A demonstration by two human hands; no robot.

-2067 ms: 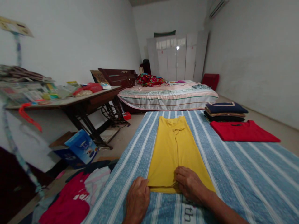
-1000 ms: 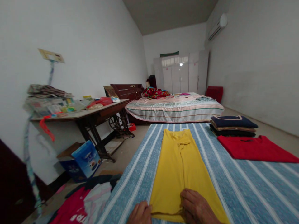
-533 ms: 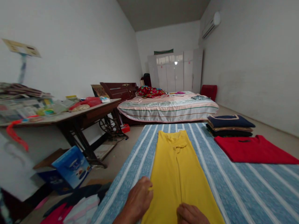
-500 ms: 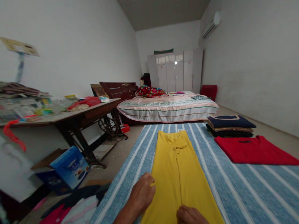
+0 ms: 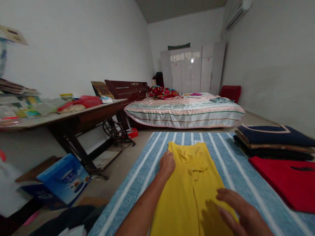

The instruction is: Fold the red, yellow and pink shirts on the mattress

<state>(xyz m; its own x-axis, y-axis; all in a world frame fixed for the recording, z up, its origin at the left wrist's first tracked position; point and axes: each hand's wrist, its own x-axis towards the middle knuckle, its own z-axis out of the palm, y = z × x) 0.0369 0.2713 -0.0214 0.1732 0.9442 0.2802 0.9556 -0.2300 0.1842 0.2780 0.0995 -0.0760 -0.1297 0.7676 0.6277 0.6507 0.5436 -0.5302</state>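
Note:
A yellow top, folded long and narrow, lies on a blue-and-white striped cloth, with a small tab and a seam down its front. Near its far left corner, my left hand has its fingers curled down on the edge, closed on the fabric. My right hand hovers over the near right side, fingers spread and holding nothing, casting a shadow on the yellow cloth. The near end of the top runs out of view.
To the right lie a folded red garment and a stack of folded dark clothes. A sewing-machine table with bags on it stands left, a blue box below. Beyond is a bed.
My left hand has moved up along the top's left edge to near its far end. My right hand has let go of the middle, moved right and opened. The view has shifted slightly.

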